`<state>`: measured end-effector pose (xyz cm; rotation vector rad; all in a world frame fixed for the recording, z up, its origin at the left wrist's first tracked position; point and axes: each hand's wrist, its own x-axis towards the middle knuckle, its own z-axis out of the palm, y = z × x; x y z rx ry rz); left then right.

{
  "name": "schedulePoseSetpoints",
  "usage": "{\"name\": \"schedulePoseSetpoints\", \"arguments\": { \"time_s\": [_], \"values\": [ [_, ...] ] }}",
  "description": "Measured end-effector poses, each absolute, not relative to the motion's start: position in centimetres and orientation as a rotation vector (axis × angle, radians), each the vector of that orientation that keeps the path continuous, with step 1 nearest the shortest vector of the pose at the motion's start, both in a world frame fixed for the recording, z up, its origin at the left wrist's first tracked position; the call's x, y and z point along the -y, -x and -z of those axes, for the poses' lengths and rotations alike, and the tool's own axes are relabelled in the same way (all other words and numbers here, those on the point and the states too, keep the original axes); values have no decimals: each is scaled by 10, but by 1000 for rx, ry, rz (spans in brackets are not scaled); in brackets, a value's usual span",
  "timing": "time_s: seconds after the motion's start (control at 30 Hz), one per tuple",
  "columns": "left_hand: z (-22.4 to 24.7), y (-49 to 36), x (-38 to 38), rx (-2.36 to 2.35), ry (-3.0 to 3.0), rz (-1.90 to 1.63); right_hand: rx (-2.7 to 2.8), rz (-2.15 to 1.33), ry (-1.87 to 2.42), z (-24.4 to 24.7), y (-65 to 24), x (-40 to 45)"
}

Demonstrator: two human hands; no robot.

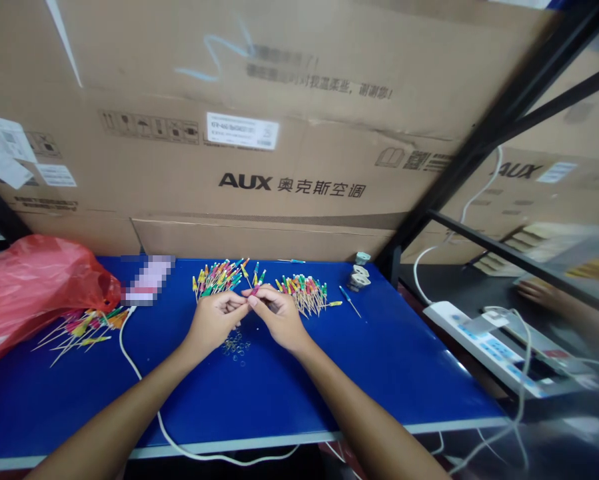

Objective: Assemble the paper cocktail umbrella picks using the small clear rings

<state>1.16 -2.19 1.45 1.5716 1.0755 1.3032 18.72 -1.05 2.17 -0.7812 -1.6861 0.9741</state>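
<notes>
Right hand (279, 320) pinches a small pink-tipped pin (254, 289) between thumb and fingers. Left hand (214, 322) is right up against it, fingers bunched, can't tell if it holds anything. Coloured pins (218, 277) lie in piles just past the hands on the blue desk (329, 373), left and right, with another pile (84, 331) by a red plastic bag (34, 293). Small clear rings (236, 348) sit just near of the hands. Small screwdriver (350, 301) far right.
</notes>
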Motion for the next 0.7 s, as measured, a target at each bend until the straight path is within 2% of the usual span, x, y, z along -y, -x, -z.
{"name": "schedulePoseSetpoints", "arguments": {
  "time_s": [0.23, 0.37, 0.5, 0.7],
  "values": [
    [-16, -10, 19, -1041, -1521, -1157, 1435, -892, 951, -33, -209, -2],
    [-13, -6, 17, -1101, -1602, -1117, 1312, -500, 1223, -44, -269, -20],
    [-12, -4, 17, -1095, -1663, -1099, 1475, -221, 1630, -45, -323, -30],
    [-13, -5, 18, -1101, -1691, -1092, 1629, -272, 1700, -34, -328, -31]
  ]
}}
